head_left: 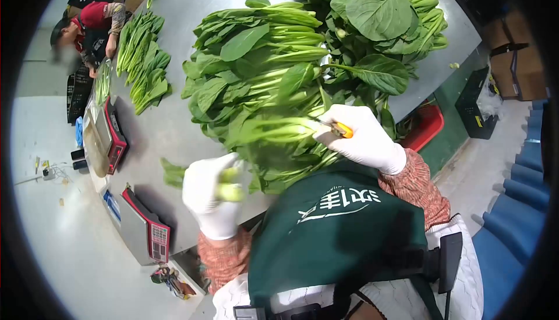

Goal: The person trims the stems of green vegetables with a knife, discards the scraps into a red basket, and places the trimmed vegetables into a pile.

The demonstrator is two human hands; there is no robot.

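Note:
My left hand, in a white glove and slightly blurred, is closed around a few choy sum stalks. Their leaves stick out past its far side. A small knife with an orange handle is gripped in my gloved right hand. Its blade points left over the cut ends of some blurred stalks. Beneath and beyond both hands lies a wide heap of choy sum, stems to the right and leaves to the left.
More broad-leaved greens are piled at the far right of the metal table. Two scales line the left edge. A person works at the far left beside another row of greens. A red tub sits below the right edge.

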